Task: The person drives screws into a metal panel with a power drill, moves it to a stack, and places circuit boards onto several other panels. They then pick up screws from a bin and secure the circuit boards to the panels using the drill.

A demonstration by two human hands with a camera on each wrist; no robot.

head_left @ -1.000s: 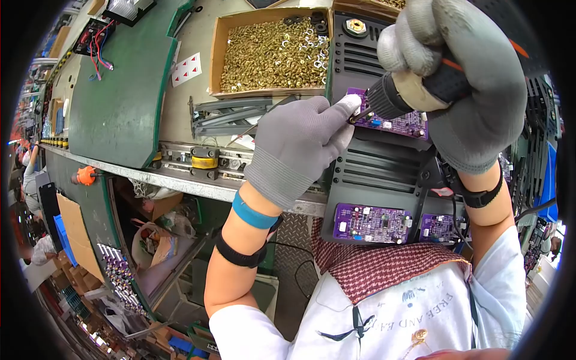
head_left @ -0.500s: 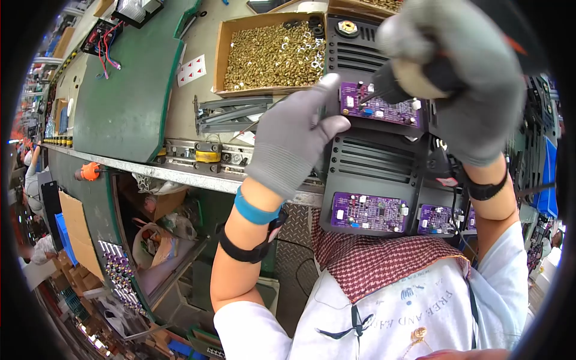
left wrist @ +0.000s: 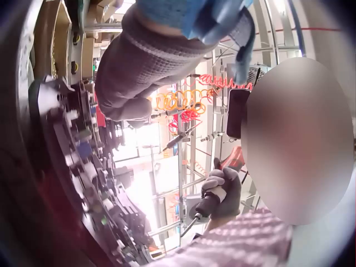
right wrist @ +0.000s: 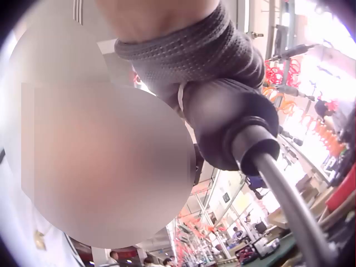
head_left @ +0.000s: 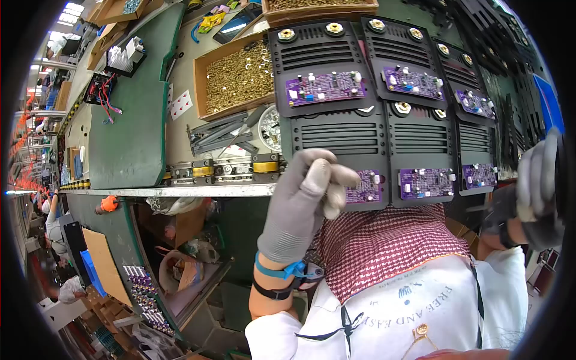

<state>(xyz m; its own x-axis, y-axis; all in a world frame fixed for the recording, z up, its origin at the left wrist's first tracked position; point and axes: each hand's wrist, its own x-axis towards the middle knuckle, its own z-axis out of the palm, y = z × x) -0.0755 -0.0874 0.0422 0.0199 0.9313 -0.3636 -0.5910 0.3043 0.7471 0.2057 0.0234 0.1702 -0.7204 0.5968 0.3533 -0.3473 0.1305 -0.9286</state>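
My gloved left hand (head_left: 309,186) hovers by the front-left purple circuit board (head_left: 367,187), overlapping its left end in the head view. Its fingers curl in toward the thumb; I cannot tell whether something small is pinched there. At the far right, away from the boards, my gloved right hand (head_left: 537,180) grips a power screwdriver (left wrist: 208,204), seen in the left wrist view with its bit pointing down. The driver's dark nose (right wrist: 236,125) and long bit fill much of the right wrist view. Slotted black panels (head_left: 339,135) lie in two rows, each bearing a purple board.
A cardboard box (head_left: 237,75) of small brass-coloured parts stands left of the panels. Beside it lie grey strips (head_left: 222,133) and a round dish (head_left: 270,129) of shiny bits. A metal rail (head_left: 225,171) with yellow rollers runs along the bench edge. A green mat (head_left: 129,126) is farther left.
The right hand has carried the screwdriver from the back-left board away to the far right. My left hand has left that board for the front-left one, its fingers now more curled. The view has shifted.
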